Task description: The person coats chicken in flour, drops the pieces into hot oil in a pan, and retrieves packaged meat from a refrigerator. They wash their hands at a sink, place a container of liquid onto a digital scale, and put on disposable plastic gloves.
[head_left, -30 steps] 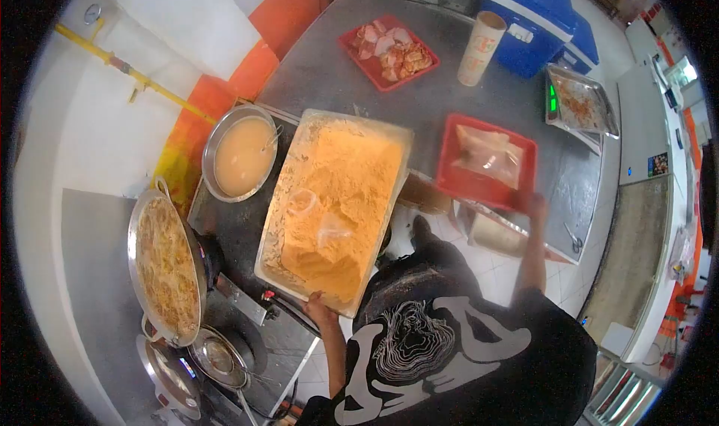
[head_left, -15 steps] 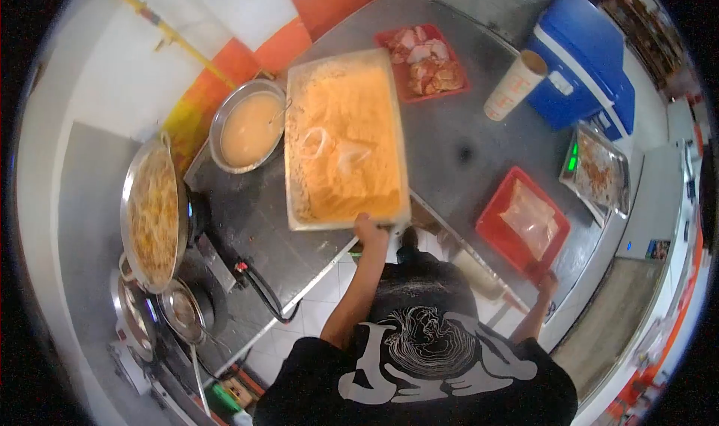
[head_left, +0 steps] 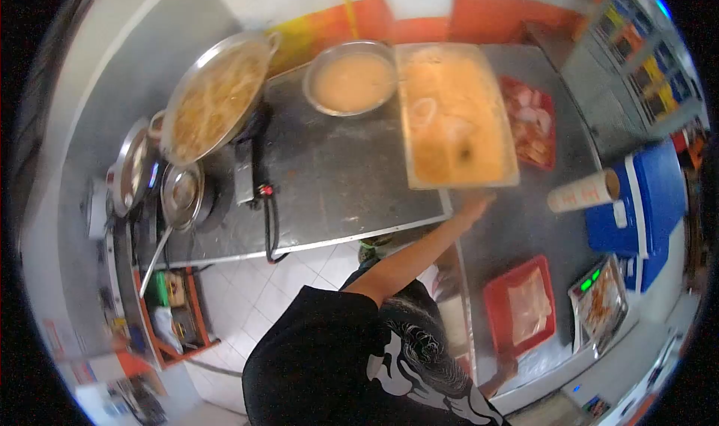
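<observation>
A large rectangular tub [head_left: 512,160] of orange-tinted powder, like seasoned flour, stands at the back of the metal table. My left hand [head_left: 473,205], slightly blurred, is closed on its near rim. On top of the powder lie a pale ring-shaped thing [head_left: 423,112] and a whitish patch I cannot make out. My right hand [head_left: 507,369] is at the near end of a red tray [head_left: 496,317], fingers closed on its edge. Inside that tray is a clear plastic bag [head_left: 529,306] with pale contents.
Left of the tub sit a bowl of orange-beige liquid [head_left: 352,83] and a wide pan of frying food [head_left: 221,100]. A strainer [head_left: 182,194] is farther left. Rightward are a red tray of raw meat [head_left: 533,122], a paper roll [head_left: 580,192], a blue cooler [head_left: 659,201] and a scale [head_left: 599,302].
My view has swung left, so more of the stove side and floor shows. Both hands keep about the same places at the tub and the red tray.
</observation>
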